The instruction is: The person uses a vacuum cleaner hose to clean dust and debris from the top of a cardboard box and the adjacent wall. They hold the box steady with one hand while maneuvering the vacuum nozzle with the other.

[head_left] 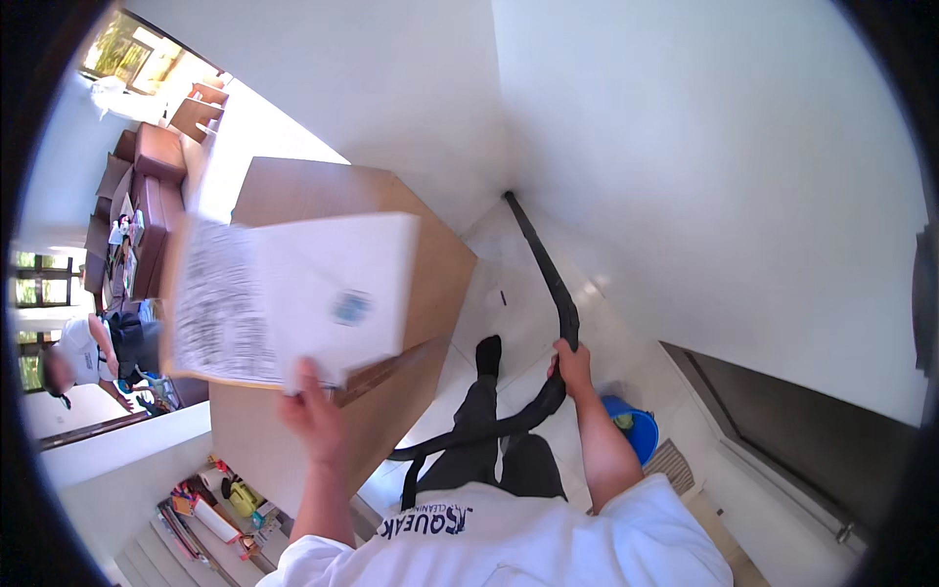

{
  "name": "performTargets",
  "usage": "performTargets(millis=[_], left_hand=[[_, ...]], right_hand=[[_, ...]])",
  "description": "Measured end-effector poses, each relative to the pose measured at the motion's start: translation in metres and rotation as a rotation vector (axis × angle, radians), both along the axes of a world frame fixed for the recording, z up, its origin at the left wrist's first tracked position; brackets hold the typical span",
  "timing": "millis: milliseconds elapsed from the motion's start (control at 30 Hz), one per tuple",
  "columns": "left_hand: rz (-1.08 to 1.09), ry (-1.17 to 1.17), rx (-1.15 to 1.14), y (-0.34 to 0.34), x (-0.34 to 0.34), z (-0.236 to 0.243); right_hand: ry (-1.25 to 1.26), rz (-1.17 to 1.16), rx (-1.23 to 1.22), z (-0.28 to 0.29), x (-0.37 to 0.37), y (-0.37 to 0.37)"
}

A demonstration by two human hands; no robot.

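My left hand (313, 416) grips an open white booklet (337, 274) by its lower edge, with the thumb on the page; the left page is blurred. The booklet is over a wooden cabinet (313, 186) at the centre-left. My right hand (571, 364) is closed around a long black vacuum hose (543, 254), whose narrow end reaches into the wall corner at the top middle. The hose curves back across my legs. A small dark stick-like item (503, 297) lies on the tiled floor (518, 328) beside the cabinet.
A blue bucket (638, 430) stands beside my right forearm, near a dark recessed panel (782, 440) in the wall. At left, another person (93, 347) bends near a brown sofa (156, 157). Assorted items (235, 499) sit on a low surface at lower left.
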State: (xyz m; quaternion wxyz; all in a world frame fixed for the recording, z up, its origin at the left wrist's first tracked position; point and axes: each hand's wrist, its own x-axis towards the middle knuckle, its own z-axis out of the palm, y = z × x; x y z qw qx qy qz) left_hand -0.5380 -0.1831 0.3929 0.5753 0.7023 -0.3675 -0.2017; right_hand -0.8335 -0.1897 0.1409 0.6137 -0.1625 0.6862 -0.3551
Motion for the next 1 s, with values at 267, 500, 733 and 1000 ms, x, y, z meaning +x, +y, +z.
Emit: performTargets(millis=[267, 500, 733, 1000], left_hand=[[0.182, -0.195, 0.162, 0.045, 0.138, -0.061], [0.235, -0.425, 0.232, 0.038, 0.119, -0.064], [0.257, -0.489, 0.226, 0.039, 0.117, -0.064], [0.299, -0.525, 0.244, 0.038, 0.117, -0.067]], right_hand=[[0.089, 0.239, -0.003, 0.039, 0.026, -0.01], [0.236, 0.537, 0.068, 0.084, 0.054, -0.018], [0.304, 0.698, 0.105, 0.098, 0.076, -0.03], [0.441, 0.529, 0.115, 0.096, 0.036, 0.041]])
